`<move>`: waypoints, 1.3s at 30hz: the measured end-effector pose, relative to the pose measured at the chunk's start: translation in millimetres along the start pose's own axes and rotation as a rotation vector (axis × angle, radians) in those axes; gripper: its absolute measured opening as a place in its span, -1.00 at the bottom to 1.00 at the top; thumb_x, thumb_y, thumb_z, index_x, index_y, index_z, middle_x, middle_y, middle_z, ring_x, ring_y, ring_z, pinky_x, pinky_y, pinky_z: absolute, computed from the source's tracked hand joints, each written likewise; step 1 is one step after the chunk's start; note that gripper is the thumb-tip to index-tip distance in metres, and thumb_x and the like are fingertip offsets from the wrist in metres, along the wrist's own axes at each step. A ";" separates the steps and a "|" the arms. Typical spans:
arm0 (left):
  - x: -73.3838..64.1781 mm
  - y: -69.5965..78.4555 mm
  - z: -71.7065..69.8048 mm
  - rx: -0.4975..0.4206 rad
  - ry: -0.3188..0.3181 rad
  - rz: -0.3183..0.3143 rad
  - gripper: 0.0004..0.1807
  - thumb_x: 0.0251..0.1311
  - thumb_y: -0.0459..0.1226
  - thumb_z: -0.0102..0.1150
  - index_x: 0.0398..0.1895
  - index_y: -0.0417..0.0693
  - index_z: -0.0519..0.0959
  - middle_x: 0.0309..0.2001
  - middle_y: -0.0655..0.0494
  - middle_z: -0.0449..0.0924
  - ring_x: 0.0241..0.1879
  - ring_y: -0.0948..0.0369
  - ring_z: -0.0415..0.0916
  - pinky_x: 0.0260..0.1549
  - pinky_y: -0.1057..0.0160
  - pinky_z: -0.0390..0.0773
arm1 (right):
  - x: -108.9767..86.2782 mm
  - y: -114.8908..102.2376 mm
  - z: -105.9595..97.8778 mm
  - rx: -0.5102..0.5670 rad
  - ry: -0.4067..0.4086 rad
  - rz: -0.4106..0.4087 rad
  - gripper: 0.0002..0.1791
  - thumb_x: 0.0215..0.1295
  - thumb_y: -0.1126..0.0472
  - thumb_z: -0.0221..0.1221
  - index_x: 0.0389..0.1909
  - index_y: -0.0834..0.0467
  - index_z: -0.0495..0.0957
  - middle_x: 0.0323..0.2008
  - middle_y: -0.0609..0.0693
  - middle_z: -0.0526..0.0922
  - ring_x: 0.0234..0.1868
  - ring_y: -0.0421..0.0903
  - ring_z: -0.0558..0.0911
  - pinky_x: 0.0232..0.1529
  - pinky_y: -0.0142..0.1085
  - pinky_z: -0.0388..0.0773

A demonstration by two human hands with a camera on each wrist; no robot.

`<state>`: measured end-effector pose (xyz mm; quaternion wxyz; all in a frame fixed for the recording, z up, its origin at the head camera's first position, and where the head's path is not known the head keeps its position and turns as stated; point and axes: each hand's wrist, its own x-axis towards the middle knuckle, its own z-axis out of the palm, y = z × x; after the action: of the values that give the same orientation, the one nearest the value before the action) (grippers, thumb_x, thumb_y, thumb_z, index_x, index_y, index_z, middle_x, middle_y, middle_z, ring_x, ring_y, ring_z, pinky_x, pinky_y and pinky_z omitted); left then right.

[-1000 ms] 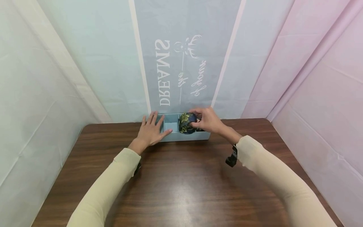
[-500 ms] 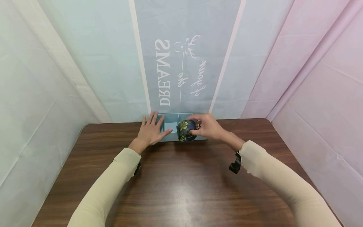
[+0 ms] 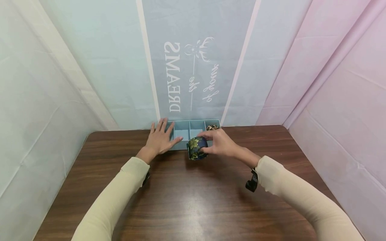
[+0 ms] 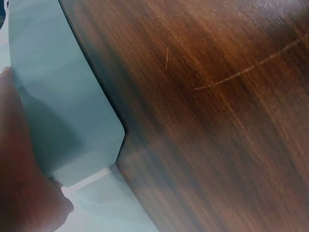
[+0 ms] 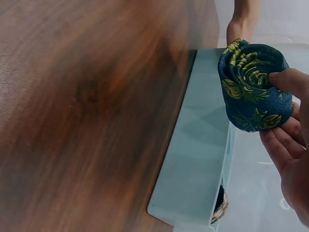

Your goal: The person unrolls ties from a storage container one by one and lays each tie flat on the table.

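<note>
Right hand holds a rolled leaf-print cloth at the front of a divided box

The person's right hand [image 3: 222,142] pinches a dark blue roll of cloth [image 3: 196,148] with yellow-green leaves, thumb on one side, curled fingers on the other. A second ago the roll sits in the third compartment from the left of a pale blue box [image 3: 179,146]; now it is out, nearer the person, overlapping the box's front wall as seen from the head. Whether it touches the table [image 3: 193,197] cannot be told. The third compartment's floor now shows, and so does a patterned bundle [image 3: 212,127] in the rightmost compartment, mostly covered by the hand earlier. The left hand [image 3: 159,139] stays where it is, fingers straight and spread across the box's left end, thumb over the front edge, grasping nothing.

Only the right wrist view shows the roll's spiral end, with the thumb against it and fingers under its side. Only the left wrist view shows a pale scratch [image 4: 246,69] in the wood grain.
</note>
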<state>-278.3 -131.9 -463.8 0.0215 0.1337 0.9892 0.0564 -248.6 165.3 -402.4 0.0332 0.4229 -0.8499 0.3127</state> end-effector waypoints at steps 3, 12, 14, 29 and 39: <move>-1.0 0.0 -0.1 -0.002 0.009 0.004 0.04 0.45 0.50 -0.37 0.77 0.12 -0.13 0.74 -0.12 -0.39 0.72 -0.10 -0.40 0.61 -0.28 -0.39 | -3.3 -0.8 3.5 0.001 -0.008 -0.006 -0.51 0.17 0.29 0.53 0.14 0.26 0.71 -0.04 0.12 0.83 -0.07 -0.06 0.83 -0.11 -0.13 0.78; -1.0 -0.4 -0.4 -0.011 0.017 0.004 0.03 0.45 0.49 -0.36 0.77 0.12 -0.13 0.74 -0.12 -0.38 0.72 -0.09 -0.39 0.61 -0.28 -0.37 | -14.8 5.2 18.8 -0.027 -0.031 -0.010 -0.49 0.15 0.25 0.55 0.15 0.21 0.72 -0.05 0.05 0.83 -0.15 -0.13 0.79 -0.19 -0.24 0.75; -1.4 -0.3 -0.5 -0.016 0.019 0.005 0.03 0.45 0.49 -0.35 0.77 0.12 -0.12 0.74 -0.12 -0.38 0.72 -0.09 -0.39 0.61 -0.28 -0.38 | -16.4 6.5 21.4 -0.030 -0.033 -0.007 -0.50 0.15 0.24 0.55 0.14 0.18 0.73 -0.06 0.02 0.83 -0.17 -0.16 0.79 -0.20 -0.25 0.74; -1.0 -0.6 3.7 -0.030 0.043 0.013 0.03 0.47 0.46 -0.29 0.77 0.08 -0.08 0.74 -0.13 -0.36 0.72 -0.10 -0.39 0.61 -0.29 -0.38 | -24.8 10.3 40.2 -0.055 -0.068 -0.004 -0.49 0.12 0.17 0.58 0.11 0.18 0.74 -0.07 0.01 0.83 -0.17 -0.21 0.77 -0.20 -0.30 0.72; -1.9 -3.7 6.3 -0.043 0.090 0.037 0.02 0.46 0.46 -0.26 0.76 0.07 -0.02 0.74 -0.15 -0.30 0.72 -0.09 -0.35 0.61 -0.26 -0.39 | -27.1 6.9 43.6 -0.090 -0.117 -0.030 -0.41 0.21 0.11 0.55 0.24 0.22 0.69 0.03 0.05 0.81 -0.36 -0.32 0.67 -0.30 -0.41 0.63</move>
<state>-277.1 -135.3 -470.5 -0.0212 0.1486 0.9851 0.0839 -227.3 162.9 -449.6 0.0074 0.4514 -0.8570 0.2484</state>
